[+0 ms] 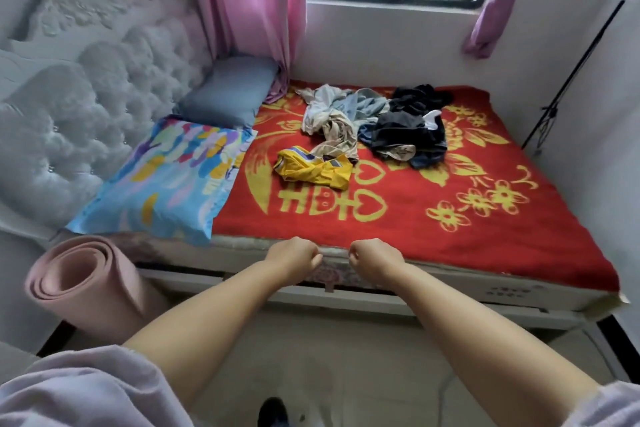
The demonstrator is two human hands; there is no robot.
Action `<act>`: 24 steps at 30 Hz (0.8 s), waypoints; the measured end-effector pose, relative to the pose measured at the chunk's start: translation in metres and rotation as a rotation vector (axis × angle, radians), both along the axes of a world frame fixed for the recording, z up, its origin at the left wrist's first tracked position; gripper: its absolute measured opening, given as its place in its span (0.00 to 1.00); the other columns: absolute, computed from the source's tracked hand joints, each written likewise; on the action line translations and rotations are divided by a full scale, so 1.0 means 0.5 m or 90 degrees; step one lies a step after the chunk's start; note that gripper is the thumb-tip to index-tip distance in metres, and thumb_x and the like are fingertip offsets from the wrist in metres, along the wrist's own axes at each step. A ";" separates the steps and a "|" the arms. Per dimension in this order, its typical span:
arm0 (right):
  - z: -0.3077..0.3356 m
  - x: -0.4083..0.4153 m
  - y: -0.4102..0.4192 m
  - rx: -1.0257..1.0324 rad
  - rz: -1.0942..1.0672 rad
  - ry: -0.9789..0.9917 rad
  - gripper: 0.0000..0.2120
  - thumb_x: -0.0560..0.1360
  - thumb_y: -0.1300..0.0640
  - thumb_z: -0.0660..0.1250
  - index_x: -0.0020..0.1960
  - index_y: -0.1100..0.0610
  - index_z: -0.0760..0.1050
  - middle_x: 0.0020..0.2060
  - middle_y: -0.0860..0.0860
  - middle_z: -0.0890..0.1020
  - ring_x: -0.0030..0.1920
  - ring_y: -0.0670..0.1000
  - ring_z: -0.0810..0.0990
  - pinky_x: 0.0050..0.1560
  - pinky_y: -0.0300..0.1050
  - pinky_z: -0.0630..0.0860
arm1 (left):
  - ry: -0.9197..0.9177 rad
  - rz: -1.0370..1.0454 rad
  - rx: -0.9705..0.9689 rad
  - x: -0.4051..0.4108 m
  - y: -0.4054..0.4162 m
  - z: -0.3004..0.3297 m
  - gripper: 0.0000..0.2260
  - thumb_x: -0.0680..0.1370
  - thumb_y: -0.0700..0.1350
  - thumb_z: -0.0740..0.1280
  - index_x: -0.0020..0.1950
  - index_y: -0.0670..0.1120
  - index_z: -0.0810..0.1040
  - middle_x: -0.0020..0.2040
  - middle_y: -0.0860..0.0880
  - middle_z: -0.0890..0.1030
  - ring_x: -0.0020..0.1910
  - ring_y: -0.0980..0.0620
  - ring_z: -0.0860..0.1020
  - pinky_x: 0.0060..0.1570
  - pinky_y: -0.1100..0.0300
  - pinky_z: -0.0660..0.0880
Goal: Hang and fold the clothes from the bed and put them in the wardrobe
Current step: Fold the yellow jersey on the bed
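A heap of clothes lies on the far half of the bed's red and gold blanket (467, 246). It holds a yellow shirt (313, 168) nearest me, a beige garment (334, 135), a pale blue and white one (349, 102) and dark clothes (408, 130) to the right. My left hand (294, 255) and my right hand (375, 256) are both curled into fists, side by side over the near edge of the bed. Neither holds anything. The clothes lie well beyond both hands. No wardrobe is in view.
A patterned blue pillow (162, 180) and a grey-blue pillow (230, 92) lie by the tufted headboard (79, 107) on the left. A rolled pink mat (83, 284) leans at the bed's near left corner. A black stand (568, 80) rises at the right wall. Pink curtains hang beside the window.
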State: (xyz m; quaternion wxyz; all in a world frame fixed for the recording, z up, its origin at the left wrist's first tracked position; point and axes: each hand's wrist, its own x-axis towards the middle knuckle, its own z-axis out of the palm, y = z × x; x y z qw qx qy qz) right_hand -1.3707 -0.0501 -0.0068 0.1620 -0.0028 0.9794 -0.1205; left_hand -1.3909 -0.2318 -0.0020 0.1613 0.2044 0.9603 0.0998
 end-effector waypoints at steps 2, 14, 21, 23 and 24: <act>-0.017 -0.057 0.012 -0.002 0.002 -0.012 0.13 0.79 0.54 0.53 0.49 0.55 0.76 0.45 0.52 0.81 0.44 0.55 0.78 0.40 0.46 0.73 | -0.004 0.005 -0.010 -0.064 -0.005 -0.015 0.15 0.81 0.50 0.56 0.39 0.45 0.74 0.38 0.48 0.77 0.36 0.47 0.74 0.33 0.57 0.66; -0.057 -0.476 0.188 0.011 -0.117 -0.050 0.12 0.80 0.55 0.53 0.48 0.56 0.75 0.44 0.51 0.79 0.43 0.54 0.78 0.38 0.45 0.72 | -0.053 -0.028 -0.014 -0.575 0.094 -0.044 0.16 0.81 0.50 0.57 0.36 0.45 0.71 0.35 0.49 0.73 0.31 0.51 0.69 0.27 0.59 0.62; -0.188 -0.627 0.277 0.026 -0.083 -0.145 0.13 0.79 0.54 0.53 0.54 0.56 0.76 0.52 0.53 0.80 0.50 0.57 0.78 0.43 0.45 0.71 | -0.154 -0.017 -0.021 -0.708 0.207 -0.168 0.14 0.81 0.49 0.56 0.42 0.44 0.74 0.41 0.47 0.77 0.40 0.45 0.75 0.36 0.57 0.69; -0.215 -0.697 0.293 0.029 -0.050 -0.162 0.14 0.79 0.55 0.53 0.55 0.56 0.76 0.52 0.53 0.80 0.51 0.56 0.79 0.44 0.46 0.73 | -0.173 0.038 -0.007 -0.749 0.217 -0.203 0.13 0.81 0.49 0.56 0.47 0.43 0.76 0.46 0.46 0.79 0.44 0.45 0.76 0.40 0.54 0.72; -0.227 -0.736 0.298 0.024 -0.031 -0.166 0.14 0.79 0.55 0.53 0.54 0.56 0.76 0.51 0.52 0.81 0.50 0.56 0.79 0.45 0.47 0.74 | -0.190 0.084 0.014 -0.769 0.216 -0.219 0.13 0.81 0.48 0.56 0.49 0.43 0.77 0.48 0.46 0.79 0.46 0.44 0.77 0.42 0.54 0.73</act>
